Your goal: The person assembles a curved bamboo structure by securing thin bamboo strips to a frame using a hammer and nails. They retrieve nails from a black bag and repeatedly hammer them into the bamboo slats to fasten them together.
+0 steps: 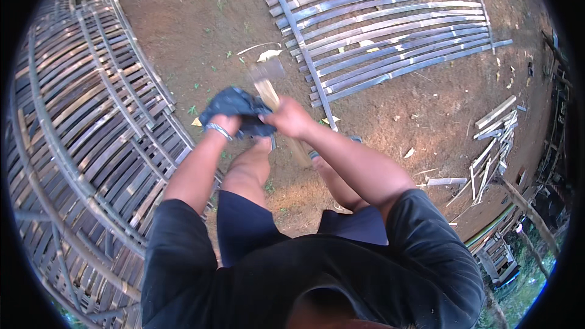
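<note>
A crumpled black plastic bag is bunched up in front of my legs. My left hand, with a pale band at the wrist, grips it, and the fingers are mostly hidden by the bag's folds. Closed around a wooden handle, my right hand holds a tool with a blocky grey metal head; blur leaves unclear whether it is a hammer or a hatchet. The head points away from me, and the handle runs down past my right hand. My right fingers also touch the bag's right edge.
Slatted bamboo panels lie on the dirt at the far right and rise along the left side. A heap of split bamboo pieces lies to the right. Poles stand beyond it. A leaf lies ahead.
</note>
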{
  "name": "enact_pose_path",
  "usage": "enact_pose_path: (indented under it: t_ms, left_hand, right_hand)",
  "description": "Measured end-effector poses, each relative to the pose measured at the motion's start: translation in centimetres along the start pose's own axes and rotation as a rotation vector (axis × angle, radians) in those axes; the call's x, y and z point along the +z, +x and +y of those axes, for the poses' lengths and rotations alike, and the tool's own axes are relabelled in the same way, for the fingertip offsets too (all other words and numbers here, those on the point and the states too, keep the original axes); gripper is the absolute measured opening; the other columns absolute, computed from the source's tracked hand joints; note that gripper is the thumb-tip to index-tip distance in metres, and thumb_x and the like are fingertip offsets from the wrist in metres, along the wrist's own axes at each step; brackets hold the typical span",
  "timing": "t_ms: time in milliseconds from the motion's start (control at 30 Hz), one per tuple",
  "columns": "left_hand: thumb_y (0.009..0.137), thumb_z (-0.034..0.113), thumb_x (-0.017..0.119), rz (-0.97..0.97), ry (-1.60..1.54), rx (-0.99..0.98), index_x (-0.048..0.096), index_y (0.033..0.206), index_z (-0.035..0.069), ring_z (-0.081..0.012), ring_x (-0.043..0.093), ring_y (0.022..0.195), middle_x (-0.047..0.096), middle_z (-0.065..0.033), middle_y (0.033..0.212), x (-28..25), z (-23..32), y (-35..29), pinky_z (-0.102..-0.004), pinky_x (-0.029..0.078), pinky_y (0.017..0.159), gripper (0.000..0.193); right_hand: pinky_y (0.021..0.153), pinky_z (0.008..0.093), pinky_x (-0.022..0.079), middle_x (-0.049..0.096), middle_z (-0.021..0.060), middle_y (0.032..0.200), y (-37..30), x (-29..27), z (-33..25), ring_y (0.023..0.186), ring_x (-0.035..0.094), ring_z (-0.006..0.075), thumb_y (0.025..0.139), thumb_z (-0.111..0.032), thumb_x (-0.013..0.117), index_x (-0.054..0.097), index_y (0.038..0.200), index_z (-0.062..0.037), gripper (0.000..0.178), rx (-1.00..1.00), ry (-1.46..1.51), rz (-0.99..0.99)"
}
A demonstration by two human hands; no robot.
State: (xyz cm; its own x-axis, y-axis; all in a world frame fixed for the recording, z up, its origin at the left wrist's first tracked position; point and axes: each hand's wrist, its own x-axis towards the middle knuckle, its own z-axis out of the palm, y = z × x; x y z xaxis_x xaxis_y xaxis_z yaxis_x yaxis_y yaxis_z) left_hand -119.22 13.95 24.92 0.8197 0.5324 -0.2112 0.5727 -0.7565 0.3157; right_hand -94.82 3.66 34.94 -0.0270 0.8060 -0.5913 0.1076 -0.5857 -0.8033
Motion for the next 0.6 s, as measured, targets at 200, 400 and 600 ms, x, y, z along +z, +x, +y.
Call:
enact_pose_path:
  t_ms: [200,400,600]
  left_hand:
    - [0.091,0.017,0.055,-0.018,0.342,-0.009,0.073,0.101,0.010,-0.0380,0.068,0.101,0.072,-0.0179,0.107,2.5,-11.5,12.2,-0.0454,0.055,0.089,0.022]
    - [0.092,0.020,0.066,0.038,-0.022,-0.341,0.071,0.098,0.005,-0.0395,0.067,0.088,0.072,-0.0156,0.096,6.2,-12.9,16.0,-0.0448,0.054,0.080,0.017]
    - [0.093,0.013,0.074,0.042,-1.118,-0.299,0.069,0.093,0.004,-0.0116,0.067,0.081,0.071,-0.0033,0.088,12.1,-6.1,16.3,-0.0285,0.055,0.073,0.010]
  right_hand:
    - [0.080,0.0439,0.056,0.072,0.0247,0.092,19.4,-0.4,4.8,0.087,0.072,0.0373,0.072,-0.034,0.086,0.067,0.105,0.0061,0.055,-0.045,0.100,0.152]
    - [0.082,0.0443,0.055,0.071,0.0227,0.095,24.1,-4.9,12.0,0.092,0.071,0.0370,0.070,-0.055,0.087,0.064,0.106,0.0035,0.073,-0.082,-0.114,0.175]
    - [0.076,0.0401,0.055,0.070,0.0142,0.091,13.7,-6.9,23.5,0.083,0.069,0.0262,0.084,-0.040,0.081,0.062,0.111,0.0005,0.053,0.163,-0.014,0.279]
